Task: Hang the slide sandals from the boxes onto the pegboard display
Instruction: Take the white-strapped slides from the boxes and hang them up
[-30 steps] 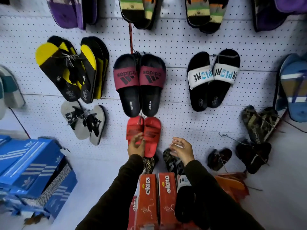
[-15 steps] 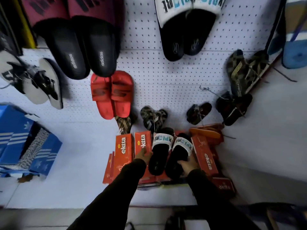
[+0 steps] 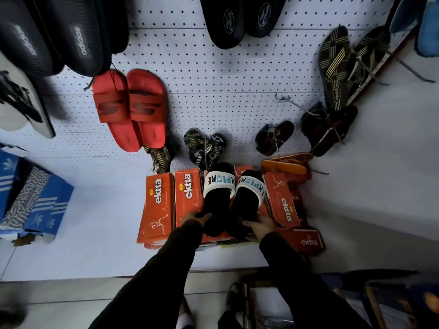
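The left grip [image 3: 195, 216] is clenched round the heel of one black slide sandal [image 3: 217, 205], and the right grip [image 3: 259, 224] clasps the heel of its partner [image 3: 245, 205]; both sleeves are dark. The pair lies side by side on top of the orange "ekkta" boxes [image 3: 156, 205] at the foot of the white pegboard [image 3: 213, 91]. Each sandal's long axis runs from the hands towards the board, toes pointing at it and slightly apart, white "EXPLORE" straps [image 3: 219, 184] facing up.

More orange boxes [image 3: 281, 205] crowd just beside the right sandal, one lying lower near the right wrist. Straight beyond the toes hang small dark striped sandals [image 3: 205, 148], close to the box tops, with a red pair [image 3: 129, 110] up and left of them. Dark little pairs [image 3: 274, 137] and a gold-striped pair [image 3: 337, 67] hang to the right, and an orange sole [image 3: 283, 166] rests behind the boxes. Large black soles [image 3: 54, 36] hang over the top left, another black pair [image 3: 242, 17] at top centre. Blue boxes [image 3: 33, 200] stand well apart at left.
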Action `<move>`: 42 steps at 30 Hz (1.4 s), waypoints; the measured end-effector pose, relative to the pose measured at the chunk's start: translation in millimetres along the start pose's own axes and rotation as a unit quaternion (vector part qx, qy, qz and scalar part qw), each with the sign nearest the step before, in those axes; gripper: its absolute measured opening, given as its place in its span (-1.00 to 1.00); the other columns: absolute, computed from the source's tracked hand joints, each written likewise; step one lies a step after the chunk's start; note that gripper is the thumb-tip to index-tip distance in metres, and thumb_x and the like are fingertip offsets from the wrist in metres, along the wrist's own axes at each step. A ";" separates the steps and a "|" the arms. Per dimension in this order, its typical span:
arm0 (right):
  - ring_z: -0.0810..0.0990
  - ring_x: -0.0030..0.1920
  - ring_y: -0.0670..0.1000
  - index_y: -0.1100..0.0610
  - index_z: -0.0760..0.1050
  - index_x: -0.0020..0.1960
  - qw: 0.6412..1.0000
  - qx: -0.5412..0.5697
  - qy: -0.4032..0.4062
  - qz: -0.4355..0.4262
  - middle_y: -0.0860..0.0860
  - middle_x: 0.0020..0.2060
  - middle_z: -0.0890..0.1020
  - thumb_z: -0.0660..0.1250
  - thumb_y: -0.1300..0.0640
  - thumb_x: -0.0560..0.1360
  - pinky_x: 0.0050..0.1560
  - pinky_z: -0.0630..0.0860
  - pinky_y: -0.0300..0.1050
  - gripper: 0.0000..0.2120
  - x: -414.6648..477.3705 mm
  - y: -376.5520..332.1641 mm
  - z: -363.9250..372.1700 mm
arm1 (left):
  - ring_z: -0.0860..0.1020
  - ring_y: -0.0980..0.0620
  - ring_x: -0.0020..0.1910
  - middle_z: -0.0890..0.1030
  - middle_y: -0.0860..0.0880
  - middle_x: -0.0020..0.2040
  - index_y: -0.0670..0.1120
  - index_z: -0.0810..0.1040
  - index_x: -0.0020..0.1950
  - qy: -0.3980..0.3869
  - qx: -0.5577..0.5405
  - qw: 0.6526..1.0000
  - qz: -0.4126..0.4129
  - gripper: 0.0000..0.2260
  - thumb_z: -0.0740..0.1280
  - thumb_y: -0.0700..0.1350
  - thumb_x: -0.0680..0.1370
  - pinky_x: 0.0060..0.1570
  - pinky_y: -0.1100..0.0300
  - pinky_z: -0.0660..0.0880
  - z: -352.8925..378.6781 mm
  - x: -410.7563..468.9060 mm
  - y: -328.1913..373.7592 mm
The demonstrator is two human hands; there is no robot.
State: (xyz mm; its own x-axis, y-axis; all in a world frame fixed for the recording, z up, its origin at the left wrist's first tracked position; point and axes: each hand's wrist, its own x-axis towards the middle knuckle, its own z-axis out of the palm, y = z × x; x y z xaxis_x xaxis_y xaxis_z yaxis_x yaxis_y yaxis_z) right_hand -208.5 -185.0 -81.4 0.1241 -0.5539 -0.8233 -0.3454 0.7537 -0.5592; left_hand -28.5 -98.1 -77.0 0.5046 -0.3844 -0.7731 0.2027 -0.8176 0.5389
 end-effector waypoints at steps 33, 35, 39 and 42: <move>0.57 0.30 0.25 0.20 0.37 0.41 0.894 0.161 -0.031 -0.418 0.22 0.31 0.58 0.31 0.48 0.48 0.26 0.50 0.19 -0.46 -231.2 -200.4 -8.8 | 0.62 0.02 -0.24 0.63 -0.22 0.04 -0.25 0.58 0.14 0.027 -0.292 0.851 0.437 -0.72 0.46 -0.22 0.45 -0.23 0.24 0.63 -109.8 -176.6 165.1; 0.56 0.32 0.25 0.19 0.37 0.41 0.880 0.164 -0.033 -0.445 0.21 0.32 0.57 0.31 0.47 0.49 0.26 0.50 0.19 -0.47 -248.1 -218.4 -12.0 | 0.63 -0.05 -0.18 0.63 -0.19 0.05 -0.22 0.58 0.12 0.016 -0.298 0.838 0.457 -0.74 0.46 -0.21 0.46 -0.06 0.02 0.63 -117.9 -188.3 184.4; 0.56 0.32 0.27 0.25 0.36 0.43 0.850 0.174 -0.037 -0.495 0.24 0.32 0.57 0.31 0.47 0.49 0.30 0.52 0.18 -0.47 -275.5 -253.4 -19.7 | 0.66 0.17 -0.33 0.64 -0.11 -0.03 -0.22 0.58 0.13 0.003 -0.303 0.808 0.505 -0.76 0.43 -0.22 0.48 -0.30 0.24 0.63 -130.3 -211.4 224.2; 0.56 0.31 0.29 0.29 0.36 0.43 0.832 0.178 -0.035 -0.524 0.29 0.30 0.57 0.30 0.50 0.49 0.35 0.48 0.23 -0.48 -288.8 -280.4 -25.3 | 0.63 0.07 -0.26 0.62 -0.14 0.00 -0.28 0.55 0.20 0.006 -0.305 0.796 0.522 -0.68 0.43 -0.21 0.48 -0.28 0.23 0.63 -136.1 -229.0 254.2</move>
State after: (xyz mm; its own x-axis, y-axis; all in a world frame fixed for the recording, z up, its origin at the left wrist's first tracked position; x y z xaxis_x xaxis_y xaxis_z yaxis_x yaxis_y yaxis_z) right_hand -171.1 -245.4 315.6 0.2409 -0.9606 0.1387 0.2833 -0.0671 -0.9567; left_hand 21.8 -159.6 282.5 0.6729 -0.7108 0.2047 0.0357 0.3076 0.9508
